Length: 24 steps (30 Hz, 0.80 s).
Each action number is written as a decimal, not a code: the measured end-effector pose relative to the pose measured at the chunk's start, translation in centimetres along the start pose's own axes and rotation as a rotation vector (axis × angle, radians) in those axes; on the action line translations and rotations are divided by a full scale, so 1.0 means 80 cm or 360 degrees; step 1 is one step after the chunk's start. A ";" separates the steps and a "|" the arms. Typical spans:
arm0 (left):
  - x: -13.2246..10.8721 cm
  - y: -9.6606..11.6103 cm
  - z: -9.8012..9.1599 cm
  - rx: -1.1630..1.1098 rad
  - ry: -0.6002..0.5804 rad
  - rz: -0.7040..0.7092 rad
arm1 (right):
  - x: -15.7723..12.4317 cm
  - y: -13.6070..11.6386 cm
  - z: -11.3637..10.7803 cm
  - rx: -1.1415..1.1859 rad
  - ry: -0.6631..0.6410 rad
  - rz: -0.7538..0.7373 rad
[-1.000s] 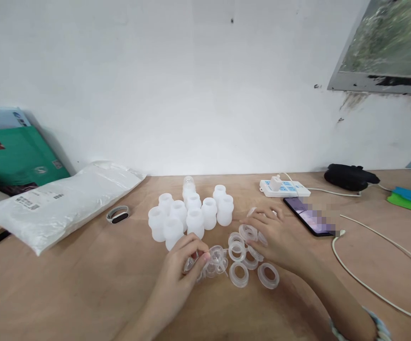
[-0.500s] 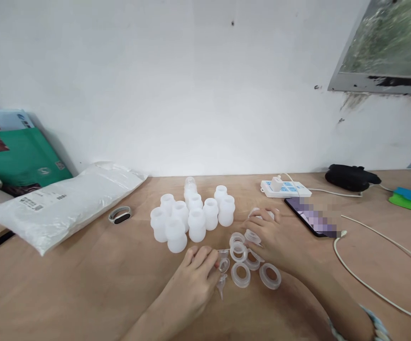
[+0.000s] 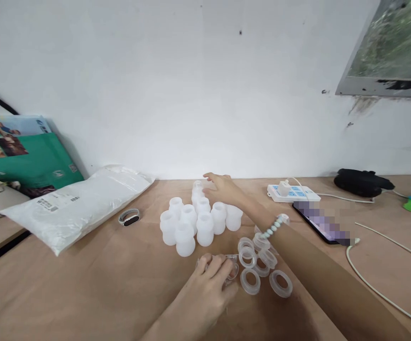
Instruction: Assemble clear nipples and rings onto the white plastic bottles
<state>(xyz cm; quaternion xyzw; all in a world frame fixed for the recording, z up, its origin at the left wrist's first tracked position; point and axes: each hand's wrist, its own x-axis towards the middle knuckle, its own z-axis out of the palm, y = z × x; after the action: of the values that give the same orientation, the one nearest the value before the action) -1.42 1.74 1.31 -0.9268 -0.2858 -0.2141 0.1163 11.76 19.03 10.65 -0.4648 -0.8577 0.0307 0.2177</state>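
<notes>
My left hand lies low over the table with its fingers curled over small clear plastic parts, which it partly covers. What its fingertips grip is hidden. My right hand reaches to the back of a group of white, waisted small bottles. Its fingers are apart, beside a bottle with a clear domed cap, and I see nothing held in it. Several translucent rings lie right of my left hand, under and beside my right forearm, which hides some of them.
A white plastic parcel and a fitness band lie to the left, near a green bag. On the right are a power strip, a phone, a white cable and a black case.
My right hand has left the clear parts on the right and moved back and left to the capped bottle. My left hand has shifted slightly over the clear parts. The view has turned a little left.
</notes>
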 end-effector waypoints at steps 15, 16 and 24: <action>0.004 0.010 -0.023 0.0156 0.0442 -0.0304 | -0.042 -0.015 -0.038 0.0688 0.1018 0.0108; 0.006 0.010 -0.026 0.0235 0.0582 -0.0374 | -0.064 -0.018 -0.043 0.0774 0.1055 0.0104; 0.007 0.000 -0.031 0.0394 0.0750 -0.0503 | -0.213 -0.054 -0.020 0.0741 0.0797 0.0004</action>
<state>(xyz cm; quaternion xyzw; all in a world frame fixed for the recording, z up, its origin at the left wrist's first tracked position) -1.79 1.19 3.75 -0.7745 -0.4153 -0.4023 0.2566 17.08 2.51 7.33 -0.3969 -0.7470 0.1108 0.5217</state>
